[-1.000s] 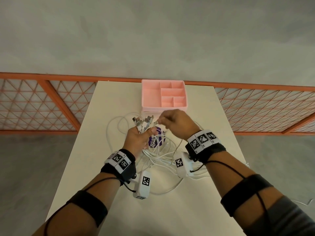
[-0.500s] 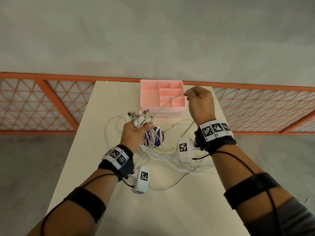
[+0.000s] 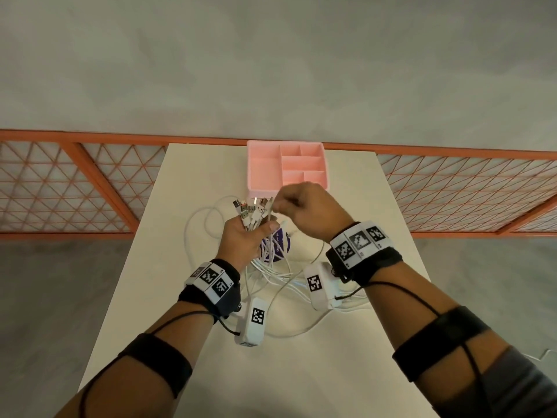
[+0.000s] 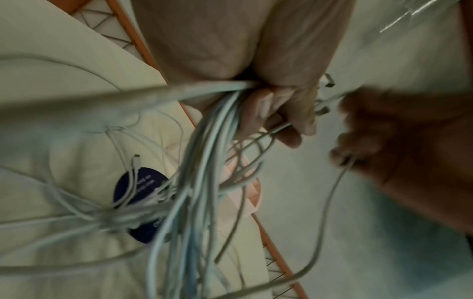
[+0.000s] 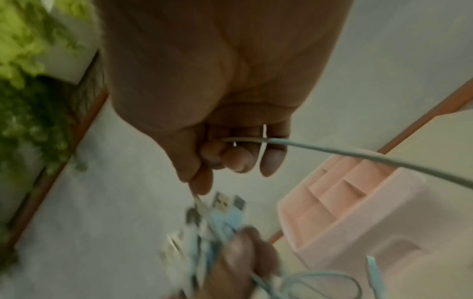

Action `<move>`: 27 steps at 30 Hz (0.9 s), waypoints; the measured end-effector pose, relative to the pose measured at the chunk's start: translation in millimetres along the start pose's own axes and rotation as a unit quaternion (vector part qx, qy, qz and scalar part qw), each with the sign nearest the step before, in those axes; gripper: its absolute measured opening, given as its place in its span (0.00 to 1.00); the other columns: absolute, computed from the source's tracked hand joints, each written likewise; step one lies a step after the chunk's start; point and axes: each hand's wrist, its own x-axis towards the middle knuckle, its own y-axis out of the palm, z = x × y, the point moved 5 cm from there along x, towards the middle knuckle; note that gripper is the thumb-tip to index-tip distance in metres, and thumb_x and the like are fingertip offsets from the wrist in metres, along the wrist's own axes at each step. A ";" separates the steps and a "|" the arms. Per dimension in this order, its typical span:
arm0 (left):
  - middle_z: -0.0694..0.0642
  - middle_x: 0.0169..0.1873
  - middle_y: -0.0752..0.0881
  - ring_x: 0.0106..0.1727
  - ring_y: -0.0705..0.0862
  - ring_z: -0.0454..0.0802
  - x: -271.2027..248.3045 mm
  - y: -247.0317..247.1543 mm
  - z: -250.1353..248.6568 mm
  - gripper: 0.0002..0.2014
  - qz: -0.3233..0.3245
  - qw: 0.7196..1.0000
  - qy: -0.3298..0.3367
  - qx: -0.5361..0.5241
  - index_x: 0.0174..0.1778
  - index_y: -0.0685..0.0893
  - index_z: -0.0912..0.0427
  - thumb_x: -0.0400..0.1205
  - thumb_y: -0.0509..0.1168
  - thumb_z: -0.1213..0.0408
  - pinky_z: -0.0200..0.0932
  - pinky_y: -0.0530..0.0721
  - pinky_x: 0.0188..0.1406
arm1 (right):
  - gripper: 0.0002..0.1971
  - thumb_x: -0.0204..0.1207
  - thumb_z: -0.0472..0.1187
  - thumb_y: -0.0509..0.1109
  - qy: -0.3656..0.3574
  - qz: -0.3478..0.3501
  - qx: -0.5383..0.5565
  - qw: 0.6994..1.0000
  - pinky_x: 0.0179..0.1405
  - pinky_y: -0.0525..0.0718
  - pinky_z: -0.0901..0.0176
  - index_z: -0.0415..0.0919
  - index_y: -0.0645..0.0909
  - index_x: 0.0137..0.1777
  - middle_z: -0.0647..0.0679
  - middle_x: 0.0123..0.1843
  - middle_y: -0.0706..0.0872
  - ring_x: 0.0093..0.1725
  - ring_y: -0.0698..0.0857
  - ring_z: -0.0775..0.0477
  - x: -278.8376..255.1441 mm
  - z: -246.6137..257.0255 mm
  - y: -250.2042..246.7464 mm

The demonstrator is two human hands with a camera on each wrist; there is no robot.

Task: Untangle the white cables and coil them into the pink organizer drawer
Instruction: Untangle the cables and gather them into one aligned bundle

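White cables bunched in left hand; right hand pinching one.

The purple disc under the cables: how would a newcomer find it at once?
Start at the pink organizer drawer at the table's far end, then come toward the person to the white cables. The purple disc lies flat beneath them, the only dark, round, printed thing there.
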 end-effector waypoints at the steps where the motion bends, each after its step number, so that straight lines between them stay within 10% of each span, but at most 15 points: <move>1: 0.48 0.24 0.85 0.16 0.75 0.36 0.5 -0.7 2.1 0.07 0.003 1.000 -0.004 0.004 0.51 0.85 0.76 0.80 0.71 0.75 0.29 0.71 0.15 | 0.08 0.82 0.39 0.69 -0.005 -0.033 0.045 0.998 0.43 0.82 0.63 0.40 0.88 0.46 0.49 0.40 0.90 0.40 0.86 0.52 2.0 6.4 -8.9; 10: 0.60 0.38 0.89 0.21 0.69 0.43 6.8 -28.0 24.7 0.05 -0.039 0.997 -0.059 0.037 0.45 0.90 0.59 0.78 0.77 0.63 0.35 0.66 0.20 | 0.09 0.77 0.34 0.68 -0.048 -0.353 0.236 0.904 0.37 0.77 0.60 0.45 0.83 0.37 0.56 0.32 0.85 0.31 0.78 0.60 1.1 17.3 -108.7; 17: 0.64 0.41 0.83 0.23 0.63 0.46 11.1 -27.0 17.2 0.06 -0.028 0.999 -0.040 -0.005 0.39 0.91 0.54 0.82 0.73 0.60 0.40 0.61 0.22 | 0.08 0.74 0.41 0.66 0.104 -0.397 0.188 0.892 0.40 0.78 0.55 0.47 0.86 0.36 0.65 0.24 0.81 0.32 0.79 0.56 -13.9 -55.0 -120.1; 22: 0.60 0.37 0.89 0.20 0.66 0.41 8.6 -40.9 31.6 0.09 -0.073 0.994 -0.065 -0.053 0.41 0.86 0.58 0.85 0.68 0.60 0.34 0.64 0.18 | 0.14 0.71 0.42 0.57 0.258 -0.484 0.193 0.814 0.45 0.83 0.41 0.53 0.86 0.38 0.52 0.35 0.83 0.38 0.81 0.44 -57.8 -139.1 -141.0; 27: 0.48 0.19 0.70 0.17 0.65 0.41 9.5 -48.0 31.6 0.17 -0.104 0.979 -0.095 -0.149 0.35 0.79 0.59 0.87 0.63 0.54 0.33 0.61 0.14 | 0.16 0.85 0.39 0.57 0.417 -0.468 0.241 0.741 0.46 0.87 0.47 0.40 0.77 0.70 0.40 0.66 0.84 0.42 0.82 0.47 -123.2 -223.9 -145.4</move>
